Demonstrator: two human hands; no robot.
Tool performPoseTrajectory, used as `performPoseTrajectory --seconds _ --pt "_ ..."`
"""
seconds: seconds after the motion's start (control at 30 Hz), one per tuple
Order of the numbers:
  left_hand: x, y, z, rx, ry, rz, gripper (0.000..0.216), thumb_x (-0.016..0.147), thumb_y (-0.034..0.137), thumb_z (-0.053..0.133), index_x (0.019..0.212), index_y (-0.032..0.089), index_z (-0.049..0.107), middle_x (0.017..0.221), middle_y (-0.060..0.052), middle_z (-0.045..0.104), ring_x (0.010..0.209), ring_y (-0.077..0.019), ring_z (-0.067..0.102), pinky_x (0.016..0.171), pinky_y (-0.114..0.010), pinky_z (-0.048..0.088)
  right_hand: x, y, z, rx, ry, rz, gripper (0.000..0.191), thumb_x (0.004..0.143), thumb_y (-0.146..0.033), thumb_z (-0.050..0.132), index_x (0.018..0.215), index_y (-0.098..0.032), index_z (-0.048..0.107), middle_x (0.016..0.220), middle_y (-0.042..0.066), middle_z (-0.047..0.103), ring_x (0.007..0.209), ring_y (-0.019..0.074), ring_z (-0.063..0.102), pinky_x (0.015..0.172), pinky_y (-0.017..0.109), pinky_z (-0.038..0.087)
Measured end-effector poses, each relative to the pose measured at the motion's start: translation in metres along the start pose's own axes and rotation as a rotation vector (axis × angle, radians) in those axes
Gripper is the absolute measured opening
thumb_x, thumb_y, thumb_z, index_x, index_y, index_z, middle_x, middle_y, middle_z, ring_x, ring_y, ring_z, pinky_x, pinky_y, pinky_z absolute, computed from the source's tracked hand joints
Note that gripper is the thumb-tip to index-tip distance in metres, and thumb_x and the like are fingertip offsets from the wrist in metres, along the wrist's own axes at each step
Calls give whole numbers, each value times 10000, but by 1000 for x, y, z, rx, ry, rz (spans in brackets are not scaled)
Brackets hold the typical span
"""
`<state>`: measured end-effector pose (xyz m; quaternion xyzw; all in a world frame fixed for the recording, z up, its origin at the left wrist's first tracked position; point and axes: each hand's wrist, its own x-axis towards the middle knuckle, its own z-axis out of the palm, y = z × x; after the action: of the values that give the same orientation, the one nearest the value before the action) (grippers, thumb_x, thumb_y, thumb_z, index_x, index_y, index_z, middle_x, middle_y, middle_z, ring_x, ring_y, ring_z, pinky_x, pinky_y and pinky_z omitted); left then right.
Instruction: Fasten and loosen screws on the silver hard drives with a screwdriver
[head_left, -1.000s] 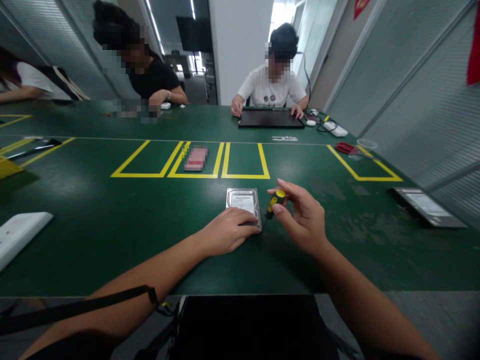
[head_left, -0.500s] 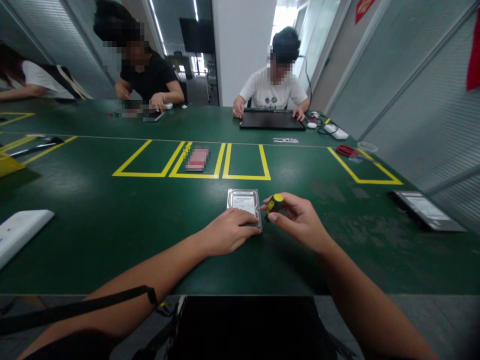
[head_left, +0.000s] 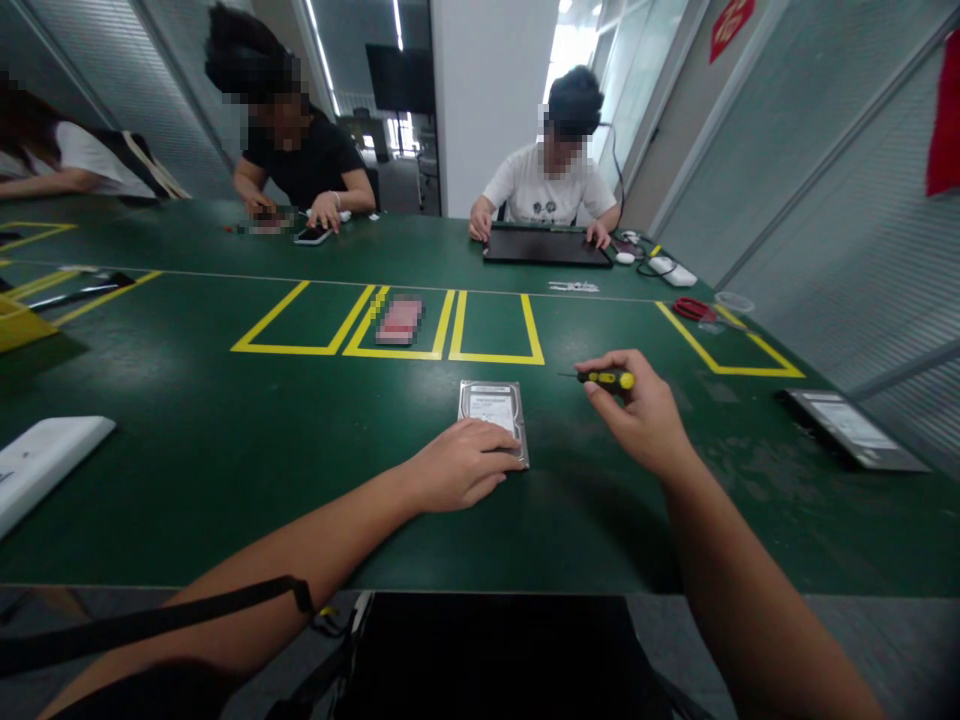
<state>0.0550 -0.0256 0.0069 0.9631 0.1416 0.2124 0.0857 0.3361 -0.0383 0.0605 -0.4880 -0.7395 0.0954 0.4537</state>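
Observation:
A silver hard drive (head_left: 492,405) with a white label lies flat on the green table (head_left: 225,450) in front of me. My left hand (head_left: 459,466) rests on its near edge, fingers spread over the corner. To the right of the drive, my right hand (head_left: 641,415) holds a small black and yellow screwdriver (head_left: 604,378) lying almost level, its tip pointing left, clear of the drive.
Three yellow taped boxes (head_left: 390,325) lie beyond the drive, one holding a pink item (head_left: 399,320). A dark tablet-like device (head_left: 851,427) lies at the right, a white slab (head_left: 41,465) at the left. Across the table, people work over a black laptop (head_left: 544,246) and a phone (head_left: 313,235).
My right hand has lifted the screwdriver away from the drive's right corner, moved right and tipped it from upright to nearly level. My left hand has stayed on the drive.

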Motion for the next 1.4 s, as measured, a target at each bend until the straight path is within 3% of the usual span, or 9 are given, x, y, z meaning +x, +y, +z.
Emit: performPoseTrajectory --seconds 0.17,0.27,0.47,0.6,0.73,1.0,1.23,1.33,1.4 --pt "2 3 -4 -61 45 -42 279 955 293 528 1197 203 632 1219 -86 661 1156 -231 591 1018 -413 437 -3 31 12 -418 -346 -181 317 844 -80 454 1119 -116 606 1208 143 612 1141 244 573 1014 401 470" --pt "3 1 -7 -54 164 -169 248 969 326 515 1136 192 639 1160 -80 681 1130 -237 594 997 -420 434 -7 40 19 -633 -506 -127 361 871 -45 409 1166 -99 609 1339 177 531 1200 266 534 1022 400 461" --pt "-2 -22 -6 -25 468 -501 258 993 229 393 1030 177 642 1001 -65 693 989 -217 608 913 -402 474 -7 46 19 -857 -659 -19 409 949 -58 333 1247 -96 609 1412 214 448 1152 279 566 945 363 478" --pt "-8 -52 -1 -26 547 -761 286 856 67 433 1076 154 593 1062 -95 683 1009 -231 621 933 -423 497 -3 48 16 -926 -709 -22 425 965 -66 345 1323 -94 573 1415 222 428 1089 261 599 920 342 485" --pt "-12 -75 2 -77 420 -828 573 701 -25 466 1247 142 506 1218 -118 660 1142 -255 594 1032 -456 464 2 42 14 -1006 -705 -34 444 968 -82 406 1393 -147 521 1395 211 441 1074 267 600 892 356 495" --pt "-7 -83 -4 -161 123 -721 673 787 148 543 1435 165 363 1364 -96 614 1344 -329 465 1122 -548 347 12 16 11 -1067 -736 44 443 950 -55 397 1348 -190 535 1279 165 536 1026 273 615 782 341 504" --pt "-10 -82 -11 -207 112 -660 721 726 185 607 1408 174 376 1262 -103 647 1238 -317 544 1086 -515 373 10 0 24 -1019 -669 87 356 958 -90 386 1253 -142 578 1191 167 575 1020 261 604 822 342 479" --pt "-13 -81 -14 -256 99 -622 748 710 239 655 1397 180 365 1209 -101 644 1190 -314 565 1060 -498 389 6 -12 32 -887 -602 72 346 1015 -249 406 1294 -111 555 1234 172 565 1085 266 581 900 360 474" --pt "-16 -80 -16 -293 90 -588 775 699 254 679 1395 188 344 1164 -86 643 1141 -296 586 1036 -472 403 2 -22 37 -797 -590 88 441 1024 -389 423 1343 -102 525 1272 179 551 1119 283 567 927 381 475"
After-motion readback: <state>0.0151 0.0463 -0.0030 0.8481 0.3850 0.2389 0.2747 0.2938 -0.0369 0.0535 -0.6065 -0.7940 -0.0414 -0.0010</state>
